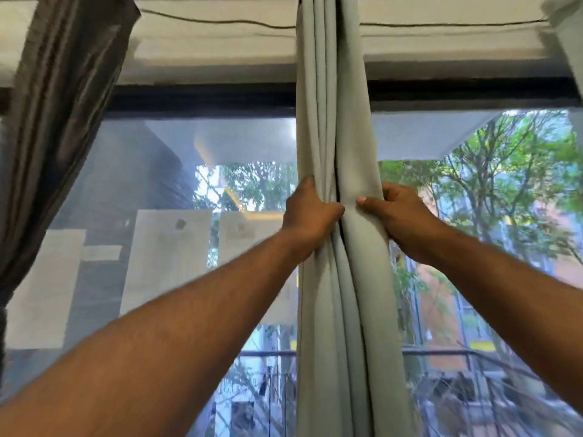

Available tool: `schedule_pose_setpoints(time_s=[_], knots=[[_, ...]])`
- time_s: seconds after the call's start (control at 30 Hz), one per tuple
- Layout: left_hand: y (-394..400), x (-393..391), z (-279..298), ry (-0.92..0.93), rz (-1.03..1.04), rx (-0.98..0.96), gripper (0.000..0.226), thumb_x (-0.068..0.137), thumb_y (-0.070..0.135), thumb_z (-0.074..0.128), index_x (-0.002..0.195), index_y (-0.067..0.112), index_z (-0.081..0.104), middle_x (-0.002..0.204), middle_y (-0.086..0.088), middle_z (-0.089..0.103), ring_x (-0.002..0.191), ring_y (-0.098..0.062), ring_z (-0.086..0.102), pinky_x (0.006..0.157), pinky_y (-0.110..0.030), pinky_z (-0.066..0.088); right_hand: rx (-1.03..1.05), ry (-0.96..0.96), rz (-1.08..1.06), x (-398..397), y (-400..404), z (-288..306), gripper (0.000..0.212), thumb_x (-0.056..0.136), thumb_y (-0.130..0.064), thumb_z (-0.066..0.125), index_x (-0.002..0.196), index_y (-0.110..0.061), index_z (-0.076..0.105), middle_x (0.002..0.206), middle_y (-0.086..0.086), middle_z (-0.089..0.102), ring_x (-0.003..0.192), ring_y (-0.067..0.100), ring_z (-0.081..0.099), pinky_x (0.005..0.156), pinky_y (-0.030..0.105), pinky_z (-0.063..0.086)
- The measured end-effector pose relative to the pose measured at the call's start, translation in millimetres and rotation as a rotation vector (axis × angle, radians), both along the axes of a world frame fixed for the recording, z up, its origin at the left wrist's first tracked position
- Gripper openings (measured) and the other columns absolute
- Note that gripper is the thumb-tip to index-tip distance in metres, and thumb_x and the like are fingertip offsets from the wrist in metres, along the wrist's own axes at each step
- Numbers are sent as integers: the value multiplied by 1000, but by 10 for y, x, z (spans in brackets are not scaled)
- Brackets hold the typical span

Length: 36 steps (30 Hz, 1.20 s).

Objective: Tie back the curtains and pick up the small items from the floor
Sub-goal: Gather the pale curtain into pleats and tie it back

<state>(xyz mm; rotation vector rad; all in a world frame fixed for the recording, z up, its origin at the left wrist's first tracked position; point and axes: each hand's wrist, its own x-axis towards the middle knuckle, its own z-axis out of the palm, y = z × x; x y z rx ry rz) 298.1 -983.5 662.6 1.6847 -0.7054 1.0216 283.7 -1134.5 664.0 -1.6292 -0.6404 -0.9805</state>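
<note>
— Curtains first: where were they when you looked?

— I saw the pale grey-green curtain (pixel 331 121) gathered into one thick bunch, hanging straight down the middle of the view in front of the window (pixel 189 184). It ran from the top edge to the bottom edge, with deep folds along its length.

— And the hands?

— Both were on it, at about the same height. The left hand (pixel 307 212) was wrapped round the left side of the bunch, fingers curled into a fold and gripping the cloth. The right hand (pixel 394 209) held the right side, thumb pressed flat across the front, the other fingers curled round behind. Thumb and left knuckles were just beside each other, a dark crease between them. Both forearms reached up from the lower corners.

— Anything else round it?

— A dark brown curtain (pixel 63 105) hung at the far left, sweeping down and outward. Another strip of pale cloth (pixel 564 36) showed at the top right corner. A thin dark cable (pixel 220 22) sagged along the white wall above the black window frame (pixel 205 96). Through the glass I saw green trees (pixel 504 171) on the right and a railing (pixel 268 353) low down. I could not see the floor.
</note>
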Motion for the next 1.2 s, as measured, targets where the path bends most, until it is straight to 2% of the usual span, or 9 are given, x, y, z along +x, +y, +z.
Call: schedule_pose_setpoints(time_s=[0.17,0.27,0.37,0.47,0.63,0.83,0.97,1.1,1.2], knots=[[192,-198,-250,94,-73,-104,27,69,21,64,96,15,64,90,-4,69,87,-23,68,79,-36,58,-41,-182,-566,-137,-41,-406,13,87,-18,60,82,-6,65,75,7,63,72,25,60,63,32,44],[149,-326,-521,138,-138,-45,18,78,13,66,96,12,66,80,-2,67,78,-18,67,71,-33,57,-190,-163,-461,-203,268,-636,26,85,-16,64,61,-12,55,57,5,51,60,16,47,55,29,29],[176,-439,-674,71,-168,-161,14,82,5,63,76,17,67,64,7,66,62,-7,63,59,-23,52,-196,-173,-421,-179,458,-842,34,85,-20,61,54,-18,47,53,-4,44,64,17,47,59,34,36],[231,-475,-741,72,-205,-222,18,81,3,61,71,17,67,63,4,69,62,-10,65,60,-29,55,-122,-115,-243,-204,551,-1027,22,90,-24,56,75,-13,69,70,-1,65,73,14,62,66,34,49],[208,-438,-901,114,-314,-186,13,86,12,70,97,7,71,91,-10,74,84,-22,73,75,-34,59,36,-14,-1,-274,563,-1129,25,97,-26,50,96,-16,73,87,5,73,86,19,69,83,45,56],[156,-388,-984,127,-338,-184,10,91,17,67,96,10,72,93,-10,75,86,-25,73,79,-39,59,-5,-35,112,-285,415,-1244,24,95,-21,57,73,-20,67,58,-14,61,57,-1,56,54,19,45],[117,-369,-1023,90,-261,-179,9,91,9,65,97,8,71,92,-8,74,85,-20,72,80,-36,60,32,-4,150,-227,311,-1305,20,94,-22,58,95,-9,74,85,11,74,83,24,71,78,38,59],[155,-357,-1036,23,-157,-211,14,87,3,64,89,16,69,84,2,72,77,-10,68,77,-30,57,58,-10,48,-132,134,-1339,35,94,-22,55,87,12,63,88,39,61,71,31,61,68,42,51],[301,-374,-1045,-12,-90,-261,27,82,4,63,104,19,62,81,5,70,69,-8,65,69,-26,55,10,-77,-237,-34,-112,-1394,41,88,-33,53,81,7,60,78,31,61,64,25,55,65,44,50]])
